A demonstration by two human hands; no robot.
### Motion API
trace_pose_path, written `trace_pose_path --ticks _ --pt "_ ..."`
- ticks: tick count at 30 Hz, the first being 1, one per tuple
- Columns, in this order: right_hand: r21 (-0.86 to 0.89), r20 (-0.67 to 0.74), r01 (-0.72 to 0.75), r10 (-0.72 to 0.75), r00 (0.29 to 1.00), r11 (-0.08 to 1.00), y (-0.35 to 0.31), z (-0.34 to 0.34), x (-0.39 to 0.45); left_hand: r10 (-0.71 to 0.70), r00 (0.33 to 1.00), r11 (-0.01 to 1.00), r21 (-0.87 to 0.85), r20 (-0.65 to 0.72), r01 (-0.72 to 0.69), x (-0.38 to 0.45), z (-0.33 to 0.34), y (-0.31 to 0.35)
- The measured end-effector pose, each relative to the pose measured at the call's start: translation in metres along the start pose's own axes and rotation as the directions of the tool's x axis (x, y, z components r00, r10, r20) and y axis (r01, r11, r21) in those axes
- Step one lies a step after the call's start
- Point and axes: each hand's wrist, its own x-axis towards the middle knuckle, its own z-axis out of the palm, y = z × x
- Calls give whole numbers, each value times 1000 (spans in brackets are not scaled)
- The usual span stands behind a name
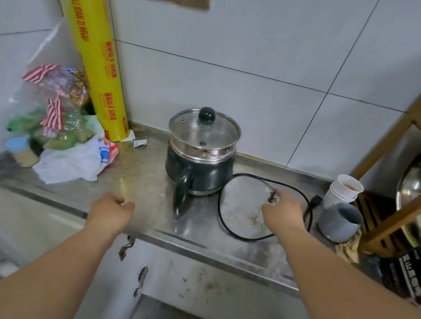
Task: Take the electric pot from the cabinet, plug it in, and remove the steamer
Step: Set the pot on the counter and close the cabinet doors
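1. Steel counter [151, 179] carrying dark electric pot [199, 168], glass lid [204, 130] on, steamer [202, 151] seated in its rim.
2. Black cord [224, 222] looped right of pot.
3. Right hand [282, 212] over cord loop, fingers pinching a small brown scrap, just beside pot.
4. Left hand [112, 210] loosely curled, holding nothing, left of pot handle.

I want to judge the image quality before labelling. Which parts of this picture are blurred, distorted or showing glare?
Head view: the dark green electric pot with glass lid is fairly sharp; the left hand and the lower left corner are motion-blurred; wall tile lines and the wooden rack lean from wide-angle distortion; soft glare lies on the steel counter and lid.
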Motion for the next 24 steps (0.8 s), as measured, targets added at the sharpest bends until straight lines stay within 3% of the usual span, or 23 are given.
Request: trace_pose_path --ticks 3,6,10,13,18,21,24 --pt "-9 -13 -25 25 1000 1000 -10 17 -30 -35 997 982 187 75 21 0 -23 -35" --pt "-31 -58 -56 54 997 998 -19 47 -67 -192 957 904 418 219 86 -3 -40 -77" --pt "-78 15 -45 47 999 996 -24 85 -120 -271 834 911 407 481 62 -13 -46 -115" --pt "-90 142 -36 48 989 995 -13 92 -146 -209 841 871 487 499 -73 -22 -46 -117" --pt "-70 284 -121 136 949 990 4 102 -178 -167 840 889 447 517 -99 -30 -34 -116" --pt "-105 483 -92 131 866 990 8 121 -199 -183 808 964 263 559 37 -41 -17 -114" --pt "-88 633 -78 116 766 993 8 140 -214 -226 756 972 95 614 214 -58 -1 -107"
